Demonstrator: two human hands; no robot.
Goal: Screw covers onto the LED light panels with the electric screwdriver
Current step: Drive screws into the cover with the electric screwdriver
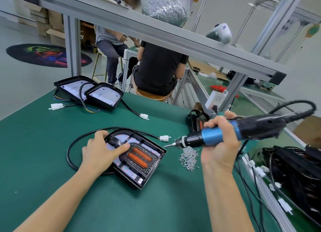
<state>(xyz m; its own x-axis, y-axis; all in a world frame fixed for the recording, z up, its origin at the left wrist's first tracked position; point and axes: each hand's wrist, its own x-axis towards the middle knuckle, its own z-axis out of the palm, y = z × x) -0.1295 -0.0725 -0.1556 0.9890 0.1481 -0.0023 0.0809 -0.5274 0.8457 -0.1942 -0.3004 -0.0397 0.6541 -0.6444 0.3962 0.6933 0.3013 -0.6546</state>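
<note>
Right hand (219, 141) clenched round blue-black electric screwdriver (231, 131), bit aimed left above screw pile (189, 157). Left hand (102, 150) flat, fingers pressing cover on LED light panel (137, 157), mid green mat (104, 200). Two uncovered panels (90, 92) far left. No legible writing.

Counter (52, 144): green mat surface, aluminium-profile edge along the right side.

Directly on it:
- Near centre, one LED light panel (137, 157) in a black housing, cover with two orange oval inserts seated in it; its black cable (73, 143) loops round the left and ends in a white connector (164, 138).
- Just right of that panel, a loose pile of small silver screws (189, 158).
- Far left corner, two open LED panels (88, 91), overlapping, white boards upward, with cables and white connectors (56, 106) lying beside them.
- Right edge, a heap of black cabled housings (295, 171).
</note>
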